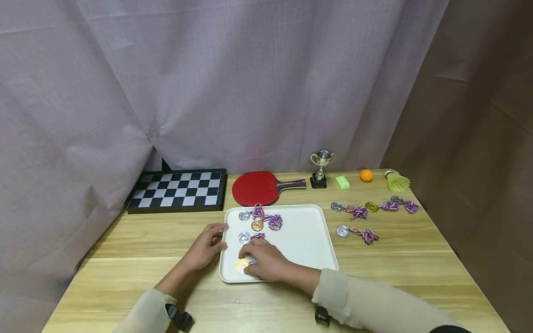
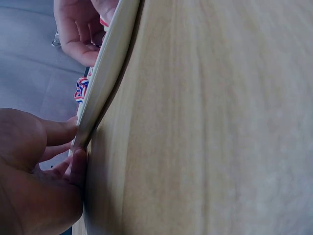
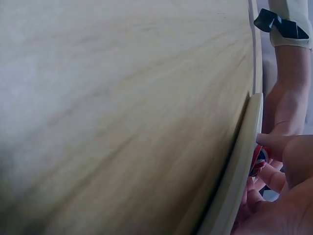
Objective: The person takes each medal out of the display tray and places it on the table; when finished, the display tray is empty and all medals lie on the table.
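A white tray (image 1: 291, 249) lies on the table, with my left hand (image 1: 206, 245) at its left rim. The fingertips and thumb of that hand touch the rim from outside. My right hand (image 1: 266, 260) reaches over the tray's near left part and holds a gold medal (image 1: 242, 266) by its ribbon; in the right wrist view the red part of the ribbon (image 3: 258, 161) shows among the fingers. Farther up the tray's left side are a silver medal (image 1: 244, 237), a bronze-gold medal (image 1: 257, 225) and another silver medal (image 1: 244, 216), their striped ribbons bundled to the right.
Right of the tray lie more medals, among them a silver one (image 1: 343, 231) and a gold one (image 1: 372, 206). Along the back are a chessboard (image 1: 176, 189), a red table tennis paddle (image 1: 255, 187), a trophy (image 1: 319, 178), a green block (image 1: 343, 182), an orange ball (image 1: 366, 175) and a shuttlecock (image 1: 397, 181).
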`<state>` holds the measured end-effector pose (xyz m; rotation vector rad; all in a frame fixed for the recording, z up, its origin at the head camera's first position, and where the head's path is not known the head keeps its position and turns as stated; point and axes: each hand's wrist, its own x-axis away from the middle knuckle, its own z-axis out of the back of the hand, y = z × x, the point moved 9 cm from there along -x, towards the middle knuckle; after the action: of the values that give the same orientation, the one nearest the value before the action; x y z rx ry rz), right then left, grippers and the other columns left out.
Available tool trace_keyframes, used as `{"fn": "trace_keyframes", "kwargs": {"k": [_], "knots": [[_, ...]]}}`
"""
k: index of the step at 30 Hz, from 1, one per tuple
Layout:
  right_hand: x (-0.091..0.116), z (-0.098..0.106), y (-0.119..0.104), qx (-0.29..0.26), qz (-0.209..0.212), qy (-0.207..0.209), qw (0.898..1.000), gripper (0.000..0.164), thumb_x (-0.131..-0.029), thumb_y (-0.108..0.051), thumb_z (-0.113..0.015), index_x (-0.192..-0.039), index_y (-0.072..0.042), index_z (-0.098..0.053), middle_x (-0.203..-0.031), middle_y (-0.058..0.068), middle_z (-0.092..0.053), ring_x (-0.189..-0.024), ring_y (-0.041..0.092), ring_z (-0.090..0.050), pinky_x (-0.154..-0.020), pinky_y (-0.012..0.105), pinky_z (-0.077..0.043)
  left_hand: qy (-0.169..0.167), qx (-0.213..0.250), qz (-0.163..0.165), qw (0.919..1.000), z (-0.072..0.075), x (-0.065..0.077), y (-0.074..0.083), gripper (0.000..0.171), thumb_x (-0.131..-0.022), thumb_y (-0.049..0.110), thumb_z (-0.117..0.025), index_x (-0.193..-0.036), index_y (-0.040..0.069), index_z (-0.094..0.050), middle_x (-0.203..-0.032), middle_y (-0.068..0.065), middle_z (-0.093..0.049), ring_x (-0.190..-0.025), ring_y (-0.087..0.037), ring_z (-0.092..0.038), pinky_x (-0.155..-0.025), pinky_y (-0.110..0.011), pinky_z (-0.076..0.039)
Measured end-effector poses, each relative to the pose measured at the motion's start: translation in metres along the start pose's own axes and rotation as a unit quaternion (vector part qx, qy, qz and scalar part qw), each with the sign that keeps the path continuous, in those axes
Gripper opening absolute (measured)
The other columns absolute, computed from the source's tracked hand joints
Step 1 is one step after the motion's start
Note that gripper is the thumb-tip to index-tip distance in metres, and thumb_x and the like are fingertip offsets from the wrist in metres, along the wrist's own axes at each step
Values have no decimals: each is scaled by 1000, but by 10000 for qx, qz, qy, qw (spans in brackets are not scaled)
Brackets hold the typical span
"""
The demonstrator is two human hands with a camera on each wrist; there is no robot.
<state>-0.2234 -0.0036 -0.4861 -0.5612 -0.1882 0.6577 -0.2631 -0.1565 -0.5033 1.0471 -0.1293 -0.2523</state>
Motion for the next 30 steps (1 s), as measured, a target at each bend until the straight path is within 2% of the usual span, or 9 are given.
{"fn": "trace_keyframes", "kwargs": {"k": [6, 9, 14, 19, 25, 30], "knots": [[2, 1, 1, -300, 87, -37, 9995, 28, -78, -11, -82, -101, -20, -67, -97, -5, -59, -97, 13, -53, -86, 31, -46, 33, -23, 60, 10000, 0, 0, -2, 50, -95, -10, -64, -144, -9, -52, -144, -26, -48, -122, -39, -59, -99, -45, -54], [1, 1, 2, -609, 53, -62, 9981, 30, -77, -7, -82, -98, -19, -65, -90, -6, -60, -91, 10, -52, -83, 28, -43, 36, 5, 109, 9999, 0, 0, -2, 50, -95, -10, -63, -144, -9, -52, -145, -25, -48, -122, -39, -59, -99, -44, -55], [1, 0, 8, -1148, -201, -144, 9931, 29, -80, -3, -81, -96, -19, -63, -86, -7, -60, -88, 10, -51, -79, 27, -41, 26, 72, 132, 9999, -1, -1, -3, 51, -95, -10, -63, -144, -9, -51, -145, -25, -48, -121, -39, -59, -95, -38, -56], [1, 0, 9, -1413, -275, -195, 9894, 29, -81, 0, -80, -97, -17, -63, -85, -8, -64, -87, 7, -52, -79, 26, -43, 14, 25, 121, 9999, 0, -1, -3, 50, -96, -10, -63, -144, -9, -51, -145, -25, -48, -122, -39, -59, -96, -40, -56], [3, 1, 7, -1956, -379, -271, 9796, 25, -84, 4, -75, -99, -12, -63, -80, -4, -68, -61, 4, -56, -60, 22, -45, -39, -50, 105, 9999, 0, -1, -3, 50, -97, -8, -63, -145, -8, -51, -146, -25, -47, -123, -39, -58, -98, -43, -55], [6, 6, 6, -2307, -546, -294, 9710, 23, -87, 4, -73, -101, -10, -63, -81, 0, -67, -55, 9, -56, -53, 22, -46, -43, -82, 104, 9999, 0, -1, -3, 50, -97, -7, -64, -145, -7, -51, -146, -25, -47, -124, -39, -58, -100, -45, -54]]}}
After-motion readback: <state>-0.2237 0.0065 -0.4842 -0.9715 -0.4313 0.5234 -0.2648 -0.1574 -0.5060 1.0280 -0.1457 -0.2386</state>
